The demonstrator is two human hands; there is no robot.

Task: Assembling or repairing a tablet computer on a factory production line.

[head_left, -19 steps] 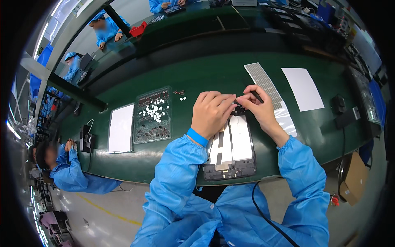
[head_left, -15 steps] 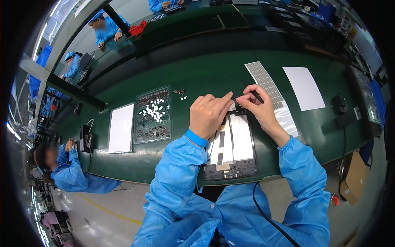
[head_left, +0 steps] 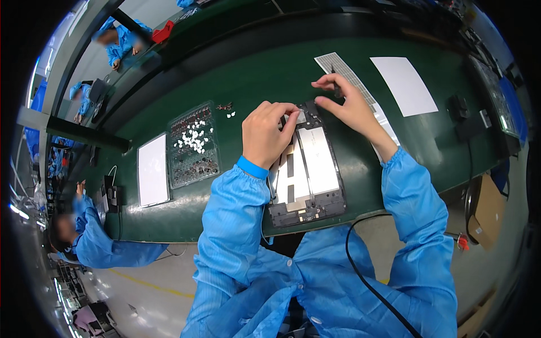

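An opened tablet (head_left: 320, 163) lies in front of me at the table's near edge, its silvery battery area and black end boards showing. My left hand (head_left: 267, 132), a blue band at its wrist, rests over the tablet's far left corner. Its thumb and forefinger are pinched together there; whatever is between them is hidden. Just beyond the far right corner, my right hand (head_left: 350, 107) is raised, apart from the tablet. A slim black hand tool (head_left: 337, 89) is tucked in its curled fingers, while the thumb and fingertips stand apart. The tool's exact kind is unclear.
Left of the tablet sit a clear tray (head_left: 194, 143) of small parts with white pieces on top and a white panel (head_left: 153, 170). A label sheet (head_left: 352, 73) and white paper (head_left: 404, 85) lie to the right. A co-worker (head_left: 93, 228) sits at the left.
My right hand has drawn away from the left hand and the tablet's far end, its thumb and fingers spreading. The left hand stays at the tablet. The whole view has shifted.
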